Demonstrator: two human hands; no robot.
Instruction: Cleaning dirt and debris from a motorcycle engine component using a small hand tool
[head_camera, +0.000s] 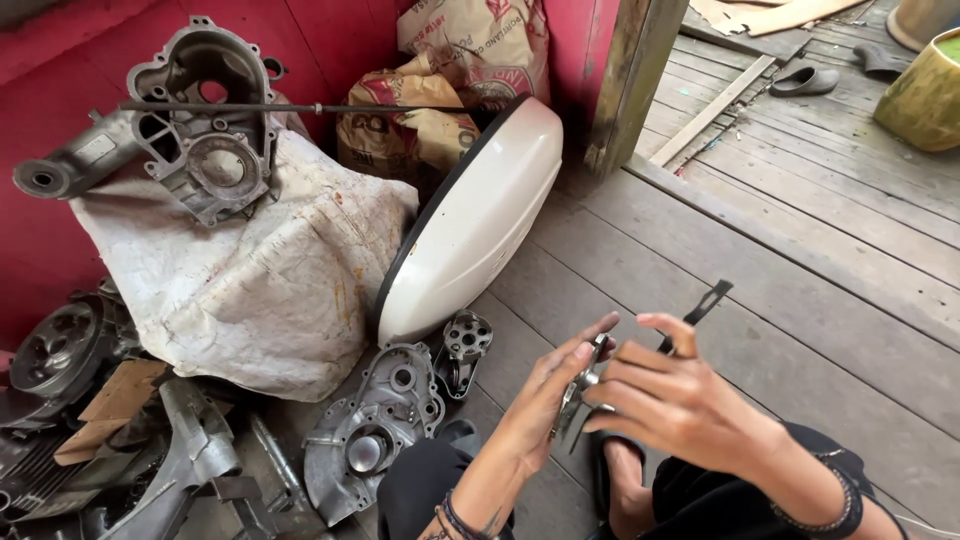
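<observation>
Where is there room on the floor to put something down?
The bare wooden planks right of the white cover, stretching toward the doorway post, are free. It is crowded on the left: engine casings, a white sack and metal parts fill the floor.

The floor is grey, weathered wooden planks running out to the right of the hands. Just left of the hands a grey metal engine cover lies flat on it, with a small round perforated metal part beside it. Beyond the hands a white curved panel stands on its edge. Far left lie a stained white sack and dark engine parts.
</observation>
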